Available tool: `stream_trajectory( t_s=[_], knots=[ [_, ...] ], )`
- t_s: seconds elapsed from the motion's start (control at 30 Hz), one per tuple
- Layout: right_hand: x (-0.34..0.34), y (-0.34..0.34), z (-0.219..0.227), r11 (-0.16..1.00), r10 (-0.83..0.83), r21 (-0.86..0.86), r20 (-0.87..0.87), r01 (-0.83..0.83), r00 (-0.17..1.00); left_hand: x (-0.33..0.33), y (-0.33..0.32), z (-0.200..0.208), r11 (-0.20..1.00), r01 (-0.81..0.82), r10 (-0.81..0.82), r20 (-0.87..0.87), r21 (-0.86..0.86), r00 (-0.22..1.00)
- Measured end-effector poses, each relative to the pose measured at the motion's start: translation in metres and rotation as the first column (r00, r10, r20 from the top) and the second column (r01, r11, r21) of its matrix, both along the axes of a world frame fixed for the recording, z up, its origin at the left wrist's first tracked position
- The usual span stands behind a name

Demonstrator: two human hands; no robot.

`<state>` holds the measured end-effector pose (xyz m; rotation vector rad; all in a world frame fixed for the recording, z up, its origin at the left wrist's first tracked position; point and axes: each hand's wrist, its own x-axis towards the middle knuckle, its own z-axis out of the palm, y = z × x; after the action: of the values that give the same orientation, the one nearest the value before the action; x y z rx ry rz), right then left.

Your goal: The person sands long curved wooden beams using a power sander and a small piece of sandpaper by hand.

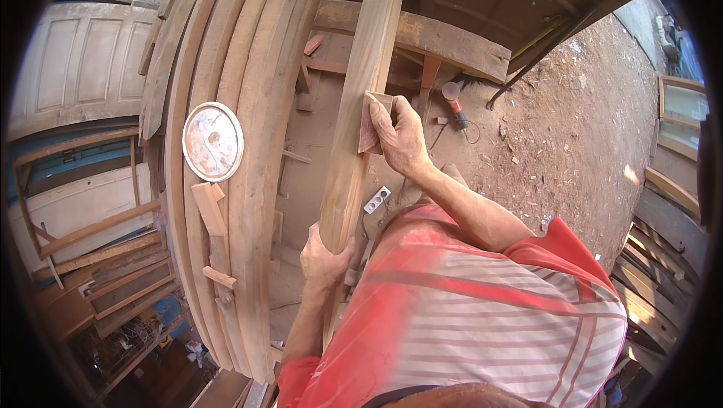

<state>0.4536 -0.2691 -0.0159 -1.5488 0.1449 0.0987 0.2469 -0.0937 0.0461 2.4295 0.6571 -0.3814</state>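
Observation:
A long wooden board (370, 54) runs from the top of the view down toward my body. My left hand (324, 256) is wrapped round its near part, with the fingers partly hidden behind the wood. Farther up, my right hand (405, 137) holds a folded piece of reddish-brown sandpaper (367, 135) against the board's right edge. The thumb lies on top of the sheet, and the fingers behind it are partly hidden.
Several long planks (256, 106) lie at the left, carrying a round white lid (213, 141) and wood offcuts (209, 208). A thick beam (452, 42) crosses beneath the board. On the ground are a red power tool (455, 104) and a white power strip (377, 199).

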Motion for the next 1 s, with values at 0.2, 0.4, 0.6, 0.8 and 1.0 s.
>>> stream_trajectory(
  t_s=[0.2, 0.4, 0.6, 0.8, 1.0],
  knots=[
    [0.165, -0.047, -0.006, 0.989, -0.108, -0.092, 0.092, 0.117, 0.99, 0.004, -0.003, 0.003, 0.998, 0.058, -0.058, 0.024, 0.018, 0.998],
    [0.068, -0.016, -0.013, 0.966, -0.095, -0.228, 0.126, 0.122, 0.988, -0.002, 0.002, -0.004, 0.998, 0.066, -0.067, 0.033, 0.023, 0.997],
    [0.069, -0.015, -0.001, 0.964, -0.047, -0.256, 0.081, 0.067, 0.996, -0.005, 0.004, -0.004, 0.998, 0.055, -0.055, 0.052, -0.004, 0.997],
    [0.2, -0.059, -0.014, 0.967, -0.027, -0.242, 0.227, 0.083, 0.974, 0.004, -0.001, -0.003, 0.999, 0.051, -0.051, 0.032, -0.006, 0.998],
    [0.026, -0.012, 0.014, 0.966, 0.022, -0.259, 0.071, -0.003, 0.997, -0.008, 0.004, -0.011, 1.0, -0.017, 0.017, 0.009, -0.004, 1.0]
  ],
)
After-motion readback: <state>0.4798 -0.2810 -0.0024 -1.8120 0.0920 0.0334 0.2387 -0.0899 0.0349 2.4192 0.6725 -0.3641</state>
